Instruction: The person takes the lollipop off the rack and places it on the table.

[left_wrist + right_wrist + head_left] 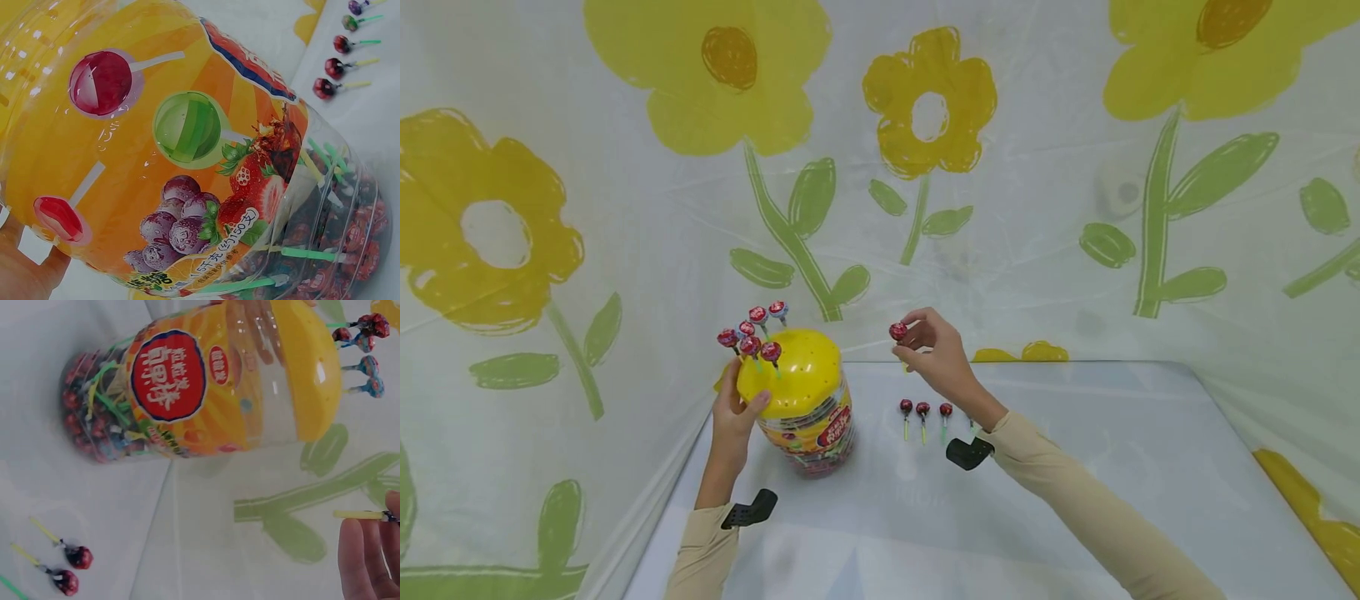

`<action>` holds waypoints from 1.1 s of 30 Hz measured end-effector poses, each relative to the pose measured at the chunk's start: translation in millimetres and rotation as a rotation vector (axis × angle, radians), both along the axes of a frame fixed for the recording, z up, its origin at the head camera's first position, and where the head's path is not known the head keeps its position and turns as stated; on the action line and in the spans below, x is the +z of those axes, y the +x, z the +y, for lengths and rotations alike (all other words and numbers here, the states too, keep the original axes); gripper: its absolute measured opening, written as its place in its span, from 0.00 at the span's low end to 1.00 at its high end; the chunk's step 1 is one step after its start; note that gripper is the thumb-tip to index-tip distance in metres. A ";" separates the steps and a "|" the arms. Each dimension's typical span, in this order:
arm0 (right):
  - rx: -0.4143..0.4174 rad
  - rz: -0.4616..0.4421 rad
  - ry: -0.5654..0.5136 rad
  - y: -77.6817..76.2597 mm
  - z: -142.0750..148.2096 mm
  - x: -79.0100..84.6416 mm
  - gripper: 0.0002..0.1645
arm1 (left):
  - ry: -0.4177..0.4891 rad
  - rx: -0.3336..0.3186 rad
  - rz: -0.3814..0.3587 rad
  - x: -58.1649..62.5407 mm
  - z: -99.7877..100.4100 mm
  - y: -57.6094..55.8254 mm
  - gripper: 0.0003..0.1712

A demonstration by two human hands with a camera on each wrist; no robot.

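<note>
A clear jar (831, 432) of wrapped lollipops stands on the table under a yellow domed lid (805, 367) pierced with small holes. Several lollipops (750, 346) stick upright out of the lid's left and far side. My left hand (733, 421) holds the lid's left edge, thumb in front; in the left wrist view, part of that hand (28, 269) shows beside the jar. To the jar's right, my right hand (951, 358) is raised, pinching a red-wrapped lollipop (898, 332). Its yellow stick (357, 514) points toward the lid side in the right wrist view.
Several loose lollipops (922, 409) lie in a row on the white table (1075, 467), right of the jar and below my right hand; the forearm partly covers the row. A white curtain (1030, 217) with yellow flowers hangs behind and at the sides.
</note>
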State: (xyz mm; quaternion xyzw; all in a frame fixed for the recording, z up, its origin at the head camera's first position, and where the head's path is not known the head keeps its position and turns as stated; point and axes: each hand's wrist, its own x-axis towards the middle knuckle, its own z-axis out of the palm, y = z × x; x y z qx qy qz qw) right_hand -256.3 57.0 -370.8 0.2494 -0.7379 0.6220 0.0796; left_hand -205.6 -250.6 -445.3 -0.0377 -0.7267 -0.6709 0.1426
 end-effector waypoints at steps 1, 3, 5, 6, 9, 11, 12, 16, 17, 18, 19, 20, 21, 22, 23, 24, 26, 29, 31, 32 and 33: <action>-0.005 -0.010 0.005 0.7 2.3 -2.0 0.20 | 0.003 -0.002 0.002 0.1 0.0 0.2 0.41; -0.012 -0.034 0.007 5.0 7.4 -2.0 0.20 | 0.014 -0.009 0.008 0.0 -0.2 0.2 0.41; -0.015 -0.059 -0.002 11.8 13.3 1.2 0.21 | 0.020 -0.016 0.013 0.4 -0.1 0.3 0.41; -0.023 -0.068 0.000 12.6 16.8 -0.4 0.21 | 0.023 -0.020 0.017 0.7 0.1 0.2 0.41; -0.042 -0.081 -0.011 12.4 27.4 -8.8 0.21 | 0.026 -0.025 0.022 1.4 0.6 -0.2 0.41; -0.059 -0.092 -0.008 9.3 34.8 -18.1 0.21 | 0.022 -0.027 0.025 1.8 0.7 -0.5 0.40; -0.069 -0.099 -0.005 7.4 38.3 -23.2 0.21 | 0.018 -0.028 0.025 1.9 0.7 -0.5 0.41; -0.108 -0.133 0.000 0.9 50.1 -42.4 0.22 | 0.020 -0.023 0.023 1.0 -0.1 0.1 0.41; -0.115 -0.138 0.000 0.3 52.5 -45.8 0.22 | 0.025 -0.024 0.023 0.6 -0.3 0.2 0.41; -0.122 -0.145 0.004 0.2 54.6 -48.3 0.22 | 0.027 -0.023 0.023 0.2 -0.3 0.2 0.41; -0.124 -0.149 0.005 0.5 56.6 -50.2 0.22 | 0.032 -0.022 0.024 -0.1 -0.5 0.3 0.41; -0.126 -0.158 0.002 1.2 58.3 -51.4 0.22 | 0.031 -0.021 0.024 -0.3 -0.6 0.3 0.41; -0.127 -0.168 -0.002 2.3 59.9 -52.4 0.22 | 0.029 -0.021 0.025 -0.4 -0.6 0.2 0.41; -0.129 -0.179 -0.003 4.0 61.5 -52.2 0.22 | 0.028 -0.023 0.026 -0.5 -0.6 0.3 0.41; -0.126 -0.188 -0.011 6.0 62.9 -51.7 0.22 | 0.031 -0.021 0.026 -0.7 -0.5 0.4 0.41; -0.124 -0.194 -0.017 7.8 64.4 -51.4 0.22 | 0.029 -0.021 0.025 -0.9 -0.5 0.5 0.41; -0.124 -0.212 -0.033 10.9 67.6 -51.9 0.23 | 0.029 -0.022 0.024 -1.0 -0.4 0.7 0.41; -0.146 -0.228 -0.016 12.1 73.5 -58.3 0.23 | 0.036 -0.020 0.022 -1.2 -0.4 0.7 0.41; -0.168 -0.241 0.006 10.6 78.3 -66.4 0.23 | 0.035 -0.019 0.021 -1.3 -0.6 0.3 0.41; -0.183 -0.248 0.017 9.6 80.8 -70.6 0.23 | 0.035 -0.018 0.022 -1.4 -0.7 0.2 0.41; -0.195 -0.256 0.029 8.9 83.1 -74.6 0.23 | 0.034 -0.018 0.022 -1.4 -0.8 0.0 0.41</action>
